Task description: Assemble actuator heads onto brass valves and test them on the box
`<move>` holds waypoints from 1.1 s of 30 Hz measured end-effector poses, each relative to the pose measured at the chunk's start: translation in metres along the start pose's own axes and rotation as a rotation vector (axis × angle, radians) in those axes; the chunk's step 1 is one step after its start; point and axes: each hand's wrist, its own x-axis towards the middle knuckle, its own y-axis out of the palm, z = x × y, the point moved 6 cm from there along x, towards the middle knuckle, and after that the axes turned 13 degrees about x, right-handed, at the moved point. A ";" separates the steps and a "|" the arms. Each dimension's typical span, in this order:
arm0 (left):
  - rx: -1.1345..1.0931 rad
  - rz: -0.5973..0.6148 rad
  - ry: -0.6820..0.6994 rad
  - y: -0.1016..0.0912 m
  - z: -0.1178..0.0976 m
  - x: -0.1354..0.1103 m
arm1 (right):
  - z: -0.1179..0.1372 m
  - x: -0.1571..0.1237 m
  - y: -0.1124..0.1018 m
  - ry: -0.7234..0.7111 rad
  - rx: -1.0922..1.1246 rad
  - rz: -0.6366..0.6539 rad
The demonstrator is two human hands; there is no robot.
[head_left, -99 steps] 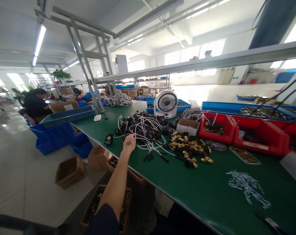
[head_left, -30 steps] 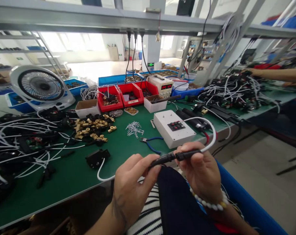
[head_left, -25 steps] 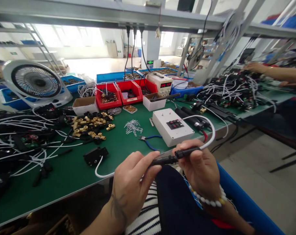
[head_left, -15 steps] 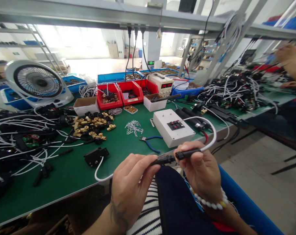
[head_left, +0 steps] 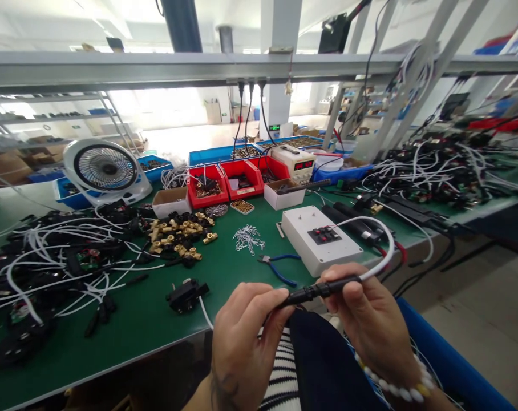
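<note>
Left hand (head_left: 248, 337) pinches black connector (head_left: 300, 295), right hand (head_left: 370, 319) white-cabled connector (head_left: 342, 283); ends meet. White box (head_left: 316, 248) on worktop (head_left: 143, 322), right.

Daylight blows out the windows (head_left: 156, 111) far beyond the grip; below and left, deep shadow lies under the bench (head_left: 225, 265); far right of it, heaped cables (head_left: 442, 162) look soft.

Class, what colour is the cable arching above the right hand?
The cable is white, best seen in the head view.
</note>
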 end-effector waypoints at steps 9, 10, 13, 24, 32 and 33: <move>-0.072 0.087 -0.040 0.008 0.005 -0.002 | 0.000 0.000 -0.002 -0.030 -0.030 -0.025; -0.074 0.095 -0.042 0.008 0.005 -0.002 | 0.000 0.000 -0.002 -0.034 -0.032 -0.012; -0.057 0.111 -0.022 0.007 0.004 -0.001 | -0.001 -0.001 -0.004 -0.016 -0.038 0.019; 0.042 0.036 0.062 0.004 0.002 -0.001 | -0.006 -0.003 0.004 0.038 0.059 -0.034; -0.108 0.206 -0.072 0.004 0.006 0.001 | 0.000 -0.002 0.006 0.038 0.073 0.234; -0.112 0.228 -0.082 0.005 0.006 0.001 | 0.001 -0.001 0.005 0.034 0.061 0.261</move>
